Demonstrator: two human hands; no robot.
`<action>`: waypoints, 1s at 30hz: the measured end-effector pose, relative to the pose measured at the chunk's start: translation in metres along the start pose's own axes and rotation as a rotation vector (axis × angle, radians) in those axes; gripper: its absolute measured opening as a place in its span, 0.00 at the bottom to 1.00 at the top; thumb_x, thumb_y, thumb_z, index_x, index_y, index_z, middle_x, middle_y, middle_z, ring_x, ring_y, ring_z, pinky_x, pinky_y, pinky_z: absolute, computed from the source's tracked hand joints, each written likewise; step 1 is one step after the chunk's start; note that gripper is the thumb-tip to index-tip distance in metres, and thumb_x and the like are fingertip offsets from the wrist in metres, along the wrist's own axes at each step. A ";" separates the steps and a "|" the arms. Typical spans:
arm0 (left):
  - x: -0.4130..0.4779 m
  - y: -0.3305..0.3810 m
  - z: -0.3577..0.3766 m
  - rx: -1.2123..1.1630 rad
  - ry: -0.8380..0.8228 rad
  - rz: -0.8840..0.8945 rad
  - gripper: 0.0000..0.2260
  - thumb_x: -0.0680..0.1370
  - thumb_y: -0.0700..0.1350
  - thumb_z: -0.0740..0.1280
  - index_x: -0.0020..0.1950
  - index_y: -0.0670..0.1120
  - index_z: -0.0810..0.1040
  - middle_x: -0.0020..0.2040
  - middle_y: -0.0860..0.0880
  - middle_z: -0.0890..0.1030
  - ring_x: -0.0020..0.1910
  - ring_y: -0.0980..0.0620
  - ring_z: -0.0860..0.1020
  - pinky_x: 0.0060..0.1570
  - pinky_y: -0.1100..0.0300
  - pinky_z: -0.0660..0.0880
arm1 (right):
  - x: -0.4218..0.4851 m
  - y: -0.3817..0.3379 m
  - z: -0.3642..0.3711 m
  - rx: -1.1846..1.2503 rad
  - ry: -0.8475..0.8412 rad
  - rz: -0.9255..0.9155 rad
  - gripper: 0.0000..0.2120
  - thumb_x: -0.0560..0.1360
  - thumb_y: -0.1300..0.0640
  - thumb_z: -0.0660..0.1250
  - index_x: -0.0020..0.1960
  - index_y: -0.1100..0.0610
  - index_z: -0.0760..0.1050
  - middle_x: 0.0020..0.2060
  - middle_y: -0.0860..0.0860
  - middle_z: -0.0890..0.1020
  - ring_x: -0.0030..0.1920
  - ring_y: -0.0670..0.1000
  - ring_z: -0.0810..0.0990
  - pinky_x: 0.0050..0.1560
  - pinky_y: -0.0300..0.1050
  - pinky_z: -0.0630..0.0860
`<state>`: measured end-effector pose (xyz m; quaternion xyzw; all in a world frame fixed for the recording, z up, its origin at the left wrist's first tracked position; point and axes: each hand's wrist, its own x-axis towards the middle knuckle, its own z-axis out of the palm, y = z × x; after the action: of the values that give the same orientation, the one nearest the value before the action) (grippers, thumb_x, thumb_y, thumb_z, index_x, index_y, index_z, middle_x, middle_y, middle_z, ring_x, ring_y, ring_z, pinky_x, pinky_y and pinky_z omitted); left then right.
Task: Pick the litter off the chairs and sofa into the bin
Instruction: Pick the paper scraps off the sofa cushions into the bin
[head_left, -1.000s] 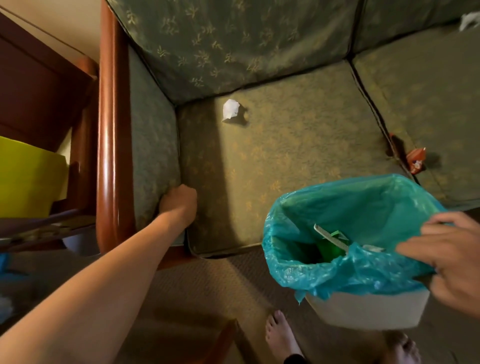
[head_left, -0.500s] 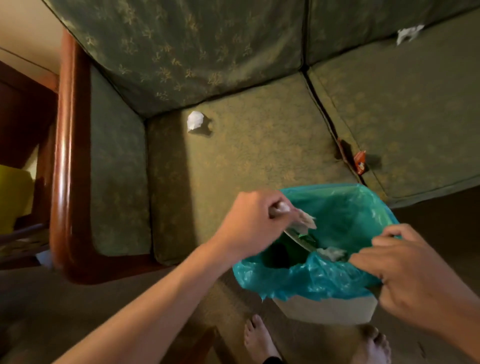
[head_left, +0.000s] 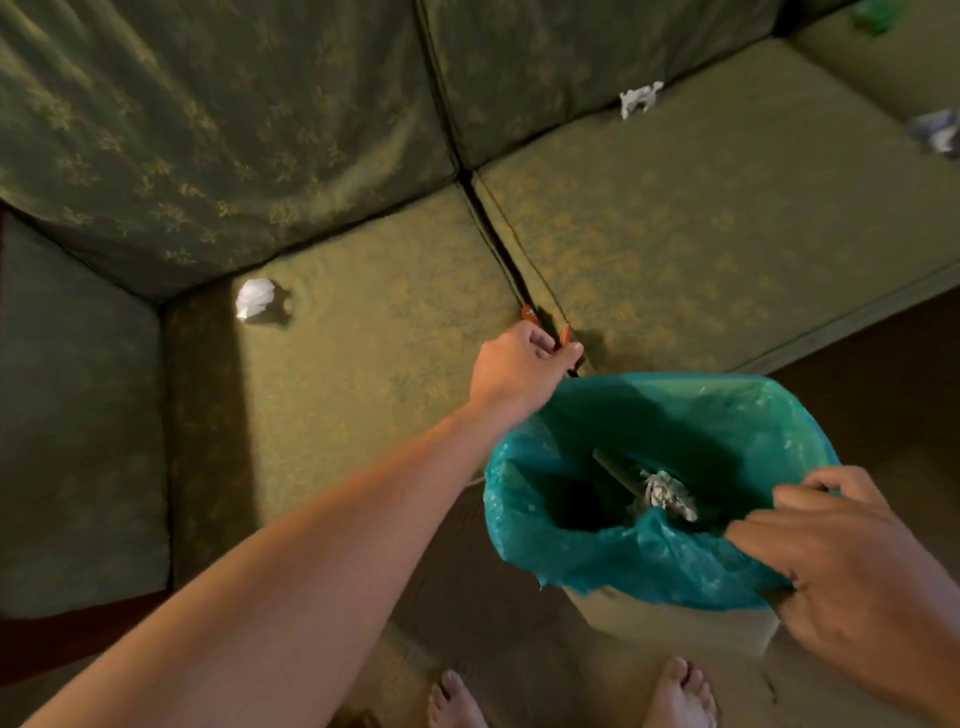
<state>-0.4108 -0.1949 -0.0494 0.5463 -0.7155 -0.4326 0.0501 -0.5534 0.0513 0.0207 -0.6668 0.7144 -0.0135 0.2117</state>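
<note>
An orange wrapper in the sofa seam is pinched by the left hand, while the bin rim is gripped by the right hand.

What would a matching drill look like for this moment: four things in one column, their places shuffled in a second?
Things:
1 white paper ball
2 red wrapper
3 grey crumpled wad
4 torn white scrap

Places:
A inside the bin
B seat corner by the sofa arm
C gap between seat cushions, at the left hand
D against the backrest, middle cushion

Pairs: 1-B, 2-C, 3-A, 4-D
</note>
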 end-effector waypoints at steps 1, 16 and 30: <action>0.013 0.002 0.009 0.048 -0.055 -0.039 0.18 0.73 0.62 0.70 0.50 0.49 0.78 0.42 0.54 0.81 0.41 0.55 0.79 0.38 0.60 0.75 | -0.001 0.007 -0.002 -0.006 0.012 0.017 0.20 0.49 0.67 0.77 0.30 0.48 0.74 0.24 0.39 0.70 0.30 0.43 0.70 0.45 0.44 0.61; 0.050 0.045 0.028 -0.191 0.183 -0.071 0.12 0.76 0.44 0.64 0.32 0.47 0.77 0.30 0.50 0.77 0.31 0.49 0.75 0.31 0.60 0.68 | -0.015 0.074 0.007 -0.008 0.155 0.021 0.19 0.53 0.69 0.77 0.32 0.48 0.76 0.25 0.41 0.73 0.31 0.47 0.71 0.49 0.47 0.65; -0.033 0.064 0.028 0.594 -0.425 0.431 0.14 0.74 0.55 0.70 0.56 0.51 0.82 0.50 0.54 0.85 0.48 0.55 0.80 0.50 0.60 0.77 | 0.021 0.042 -0.026 -0.058 0.195 -0.220 0.08 0.63 0.60 0.57 0.33 0.48 0.70 0.27 0.43 0.72 0.37 0.49 0.72 0.63 0.50 0.64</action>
<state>-0.4600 -0.1501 -0.0101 0.2736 -0.9014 -0.2902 -0.1686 -0.6023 0.0286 0.0251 -0.7425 0.6542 -0.0807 0.1191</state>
